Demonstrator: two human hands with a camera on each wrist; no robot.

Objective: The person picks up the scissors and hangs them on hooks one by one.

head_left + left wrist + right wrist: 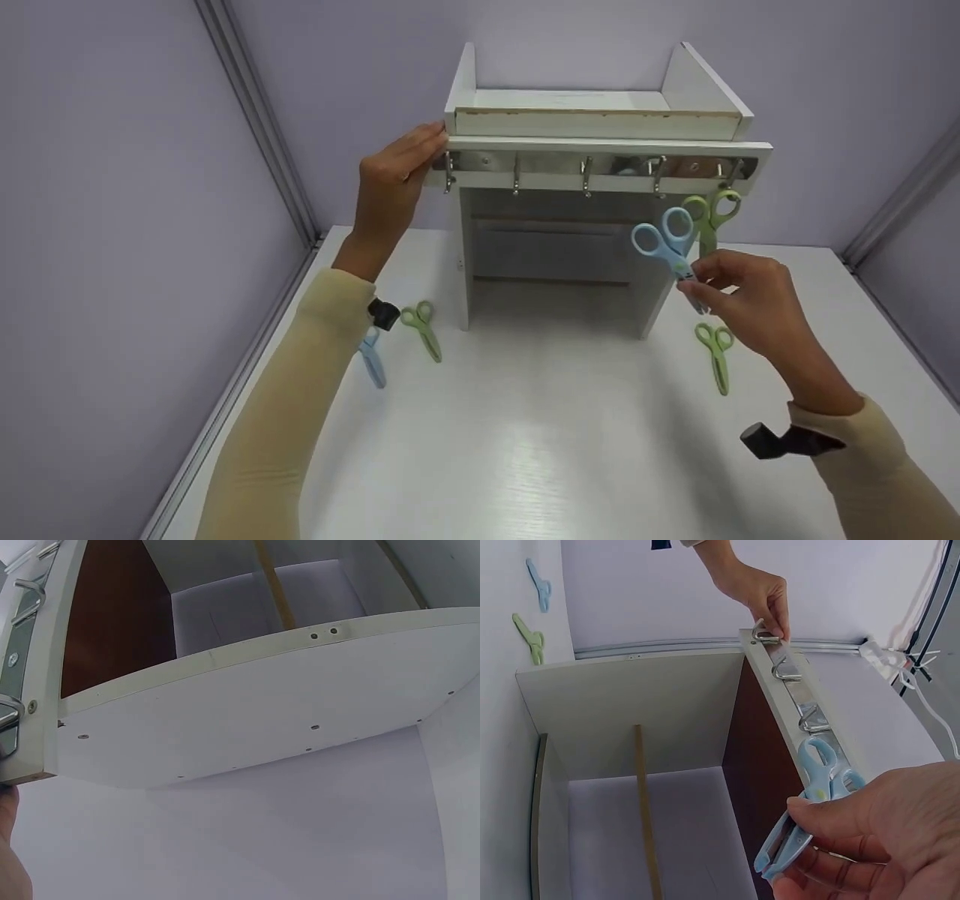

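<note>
Up at the left end of the white shelf (600, 124), the left hand (394, 176) is laid with straight fingers, holding nothing. Further right, the blue scissors (664, 244) are pinched by the blades in the right hand (742, 296), near the hooks (586, 176). They look light, stiff and smooth, so a firm pinch low down seems best.

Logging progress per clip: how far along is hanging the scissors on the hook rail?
Done: one green pair hangs on the rightmost hook. In hand: the right hand pinches the blue scissors just below the hook rail, while the left hand touches the rail's left end. Left: two green pairs and a blue pair lie on the table.
</note>
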